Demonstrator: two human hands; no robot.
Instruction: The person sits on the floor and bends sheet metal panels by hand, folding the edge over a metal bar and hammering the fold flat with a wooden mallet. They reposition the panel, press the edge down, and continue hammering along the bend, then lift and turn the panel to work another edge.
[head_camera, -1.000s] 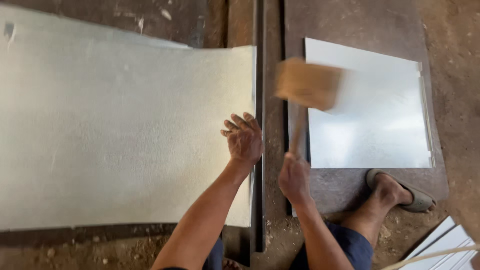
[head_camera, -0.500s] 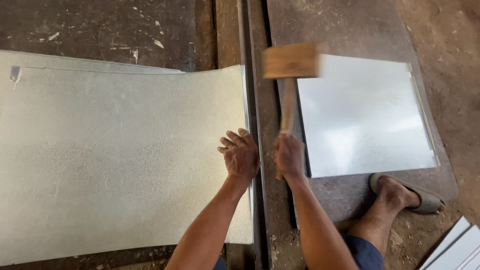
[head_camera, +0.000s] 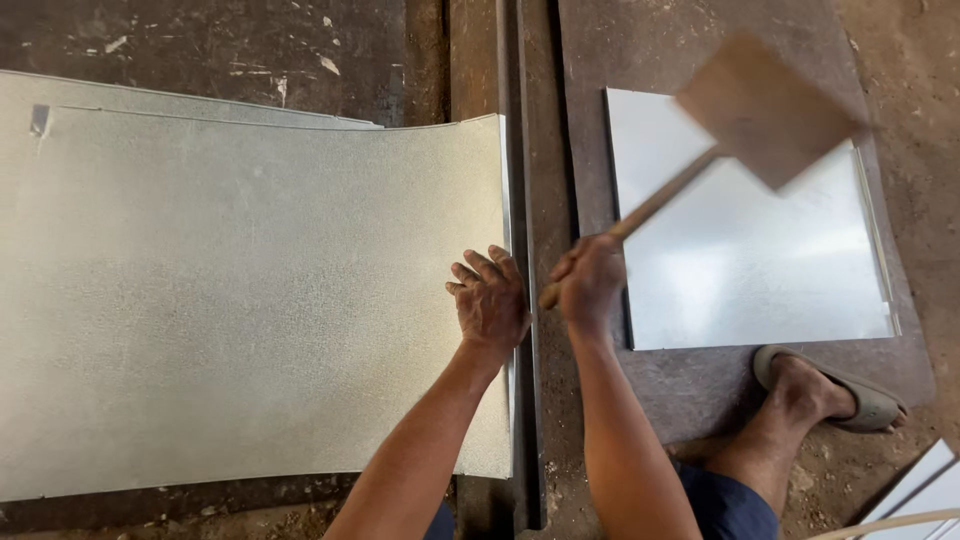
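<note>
1. Left hand (head_camera: 490, 300) spread flat, pinning the big curved galvanised steel sheet (head_camera: 250, 300) at its 3 o'clock edge, steadying it over the dark steel rail (head_camera: 522, 200).
2. Right hand (head_camera: 588, 285) fisted around the wooden mallet (head_camera: 765, 110), raised toward 1 o'clock, blurred.
3. Smaller flat shiny metal sheet (head_camera: 740, 260) lies at 3 o'clock, apart.

Floor (head_camera: 900, 80): I see bare dirt.
Dark steel plates (head_camera: 650, 50): flat on it.
Galvanized sheet (head_camera: 250, 300): lying on top.

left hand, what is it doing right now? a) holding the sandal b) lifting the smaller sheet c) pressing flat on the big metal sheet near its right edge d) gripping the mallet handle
c: the left hand lies palm down on the large metal sheet close to its right edge, while the right hand grips the handle of the wooden mallet.
</note>
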